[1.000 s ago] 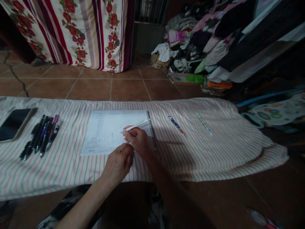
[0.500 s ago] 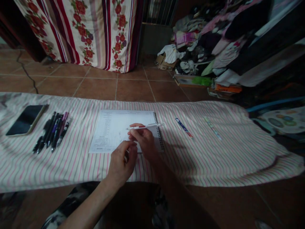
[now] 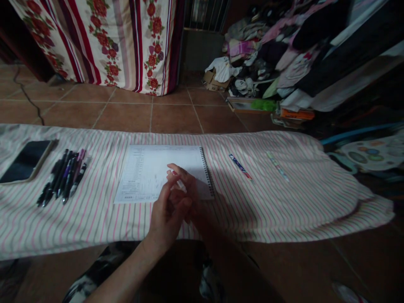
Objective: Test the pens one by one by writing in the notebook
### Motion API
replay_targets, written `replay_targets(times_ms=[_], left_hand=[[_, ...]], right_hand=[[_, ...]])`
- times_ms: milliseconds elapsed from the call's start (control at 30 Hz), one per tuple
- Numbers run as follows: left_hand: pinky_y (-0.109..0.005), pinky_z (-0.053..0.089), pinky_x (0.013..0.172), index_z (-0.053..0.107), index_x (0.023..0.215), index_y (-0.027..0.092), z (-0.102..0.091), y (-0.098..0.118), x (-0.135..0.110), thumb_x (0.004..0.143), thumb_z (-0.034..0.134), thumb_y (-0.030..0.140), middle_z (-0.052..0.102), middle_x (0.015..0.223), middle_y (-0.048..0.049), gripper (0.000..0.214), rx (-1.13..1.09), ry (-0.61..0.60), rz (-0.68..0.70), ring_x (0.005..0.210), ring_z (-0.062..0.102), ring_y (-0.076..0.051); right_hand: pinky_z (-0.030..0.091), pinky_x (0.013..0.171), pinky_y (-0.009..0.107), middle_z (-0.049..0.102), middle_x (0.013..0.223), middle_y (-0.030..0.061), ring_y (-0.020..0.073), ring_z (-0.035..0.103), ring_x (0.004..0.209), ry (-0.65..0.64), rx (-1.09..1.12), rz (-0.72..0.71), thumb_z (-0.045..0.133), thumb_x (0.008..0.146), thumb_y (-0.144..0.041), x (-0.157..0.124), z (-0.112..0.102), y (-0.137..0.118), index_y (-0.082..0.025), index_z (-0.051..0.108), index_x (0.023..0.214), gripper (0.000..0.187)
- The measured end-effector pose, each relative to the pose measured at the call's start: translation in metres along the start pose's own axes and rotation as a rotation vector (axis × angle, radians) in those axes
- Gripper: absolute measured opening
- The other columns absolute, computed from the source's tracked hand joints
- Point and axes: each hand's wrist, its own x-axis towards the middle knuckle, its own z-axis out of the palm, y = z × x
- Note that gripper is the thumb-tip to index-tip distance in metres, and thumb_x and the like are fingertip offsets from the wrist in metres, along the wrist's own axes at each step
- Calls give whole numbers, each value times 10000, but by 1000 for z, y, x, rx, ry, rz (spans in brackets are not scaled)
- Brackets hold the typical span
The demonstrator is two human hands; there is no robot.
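My right hand (image 3: 189,185) is closed on a white pen (image 3: 181,184) with red marks, held at a slant above the notebook. Against it rests my left hand (image 3: 167,214), its fingers curled in by the pen's lower end; the overlap hides what they grip. Beneath both hands lies an open spiral notebook (image 3: 158,164), printed text down its left side and faint pen strokes near its lower middle. To its right are a dark blue and red pen (image 3: 240,166) and a pale patterned pen (image 3: 277,166).
A striped cloth (image 3: 104,219) covers the low table. On the left lie a phone (image 3: 27,161) and a bunch of several dark and purple pens (image 3: 65,176). Beyond the table are a tiled floor (image 3: 126,111), a floral curtain (image 3: 126,50) and piled clothes (image 3: 261,54).
The white pen has swung from nearly level to a steep slant in my right hand. My left hand has moved right and up, meeting the right. The view has shifted slightly.
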Motion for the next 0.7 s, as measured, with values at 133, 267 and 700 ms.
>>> replay_targets(times_ms=[133,267,700], left_hand=[[-227,471,503,450,1207,175,-1,-1,0,845,524,347,636,642,13,408,66,17,-43,516,576,-114],[-219,474,496,483,1197,164,-1,1,-1,827,549,347,649,623,17,418,132,68,-43,489,580,-108],[-168,449,421,563,1041,204,1,4,-7,825,560,293,633,585,50,233,286,123,21,423,589,-87]], right_hand=[[486,734,305,637,899,52,173,589,809,1,-276,-228,449,868,-242,6,0,0,-213,558,1151,305],[479,716,294,626,883,57,165,580,804,-36,-338,-302,408,894,-244,9,1,6,-180,511,1204,333],[505,784,297,657,949,49,169,614,882,75,-300,-319,432,897,-269,-4,5,-14,-225,561,1158,294]])
